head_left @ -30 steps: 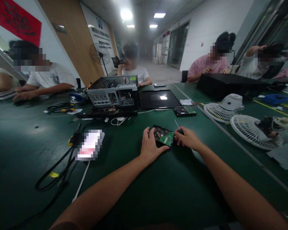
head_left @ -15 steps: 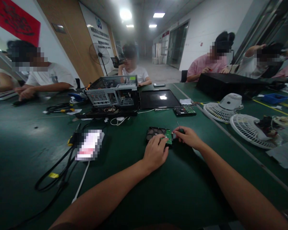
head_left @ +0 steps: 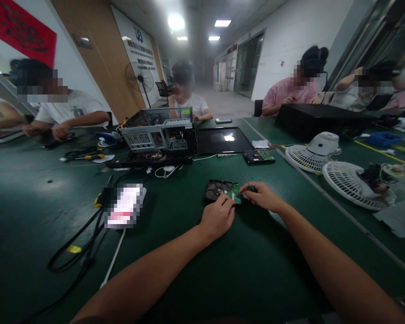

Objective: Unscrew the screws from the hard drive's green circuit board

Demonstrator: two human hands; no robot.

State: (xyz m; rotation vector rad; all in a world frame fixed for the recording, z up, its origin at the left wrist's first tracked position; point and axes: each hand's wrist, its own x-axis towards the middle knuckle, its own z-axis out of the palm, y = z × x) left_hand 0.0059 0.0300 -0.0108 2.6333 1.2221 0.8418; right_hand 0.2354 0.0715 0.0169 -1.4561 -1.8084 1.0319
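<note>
Drawn closer together since the earlier frame, the left hand's (head_left: 218,217) fingers now sit bunched at the near edge of the board (head_left: 235,197), and the right hand (head_left: 265,197) has come in over its right end. Whether the left actually pinches the board, I cannot tell; the right pinches a screwdriver (head_left: 253,188), shaft pointing up and away. Beneath, the drive (head_left: 216,189) lies flat on the bench (head_left: 256,274), well short of its far edge. It should be dense, rigid and smooth, best steadied by its long sides; the board looks thin, stiff and fragile, so edges only. Both forearms slant inward, wrists low, palms down.
</note>
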